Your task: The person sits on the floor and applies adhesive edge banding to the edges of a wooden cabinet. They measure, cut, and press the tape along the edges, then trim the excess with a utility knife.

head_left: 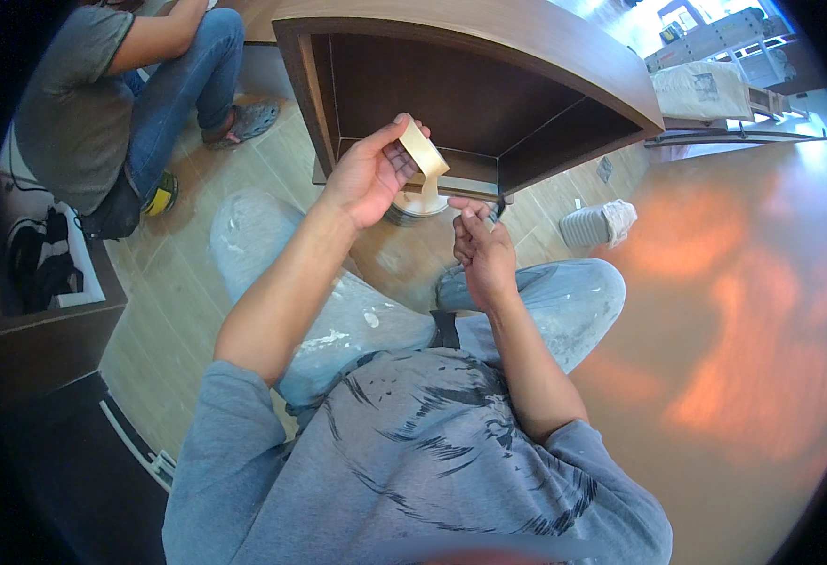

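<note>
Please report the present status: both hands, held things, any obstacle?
Left hand holding pale yellow cylinder, kind unclear. Right hand gripping small dark-tipped tool. Can below the cylinder. Open brown cabinet close ahead, possible obstruction.

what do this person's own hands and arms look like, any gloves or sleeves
The left hand and right hand are ungloved. The forearms are bare, with no watch visible. Short grey-blue sleeves end near the elbows; they belong to a grey shirt with dark streaks across the front.
</note>
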The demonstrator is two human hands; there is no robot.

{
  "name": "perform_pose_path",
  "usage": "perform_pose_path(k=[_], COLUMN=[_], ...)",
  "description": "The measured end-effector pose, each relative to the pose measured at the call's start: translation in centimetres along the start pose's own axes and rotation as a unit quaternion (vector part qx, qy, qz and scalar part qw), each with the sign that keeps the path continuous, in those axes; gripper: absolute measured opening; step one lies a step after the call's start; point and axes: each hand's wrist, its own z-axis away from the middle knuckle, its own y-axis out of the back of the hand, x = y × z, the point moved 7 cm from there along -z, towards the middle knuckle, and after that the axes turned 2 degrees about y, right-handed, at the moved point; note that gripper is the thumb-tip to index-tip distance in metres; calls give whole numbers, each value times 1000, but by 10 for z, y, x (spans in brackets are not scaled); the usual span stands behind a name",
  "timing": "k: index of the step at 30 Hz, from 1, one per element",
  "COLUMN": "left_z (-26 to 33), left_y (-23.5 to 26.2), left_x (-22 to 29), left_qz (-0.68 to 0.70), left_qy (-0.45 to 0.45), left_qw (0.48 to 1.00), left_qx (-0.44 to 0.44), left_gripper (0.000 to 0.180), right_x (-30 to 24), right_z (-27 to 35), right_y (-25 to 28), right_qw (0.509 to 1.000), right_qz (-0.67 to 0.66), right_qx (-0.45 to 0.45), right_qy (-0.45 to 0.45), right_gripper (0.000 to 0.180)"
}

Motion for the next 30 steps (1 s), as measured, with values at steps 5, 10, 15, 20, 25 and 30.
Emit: perform_pose_path(k=[5,10,15,20,25,30], left_z=[1,2,2,1,0,1], left_y=[-5,-1,10,16,16,9], left_x=[-1,5,10,14,13,9], left_qz=[12,9,-6,-28,2,16], left_qy=[9,-15,-38,-47,-35,-17], left_qw=[1000,1000,997,996,997,998], left_qx=[-10,16,64,73,73,61], left_gripper=[23,24,24,22,20,20], right_x=[25,24,12,-1,-3,0], right_z=[-11,-13,-7,-11,-16,-28], right_y=[-14,-3,13,14,13,13], right_qw=[998,999,996,987,982,978], right_qz=[-52,3,54,120,143,152], right_qx=[-30,50,60,67,69,75], right_qy=[-16,22,40,78,102,118], right_gripper=[35,19,18,17,18,20])
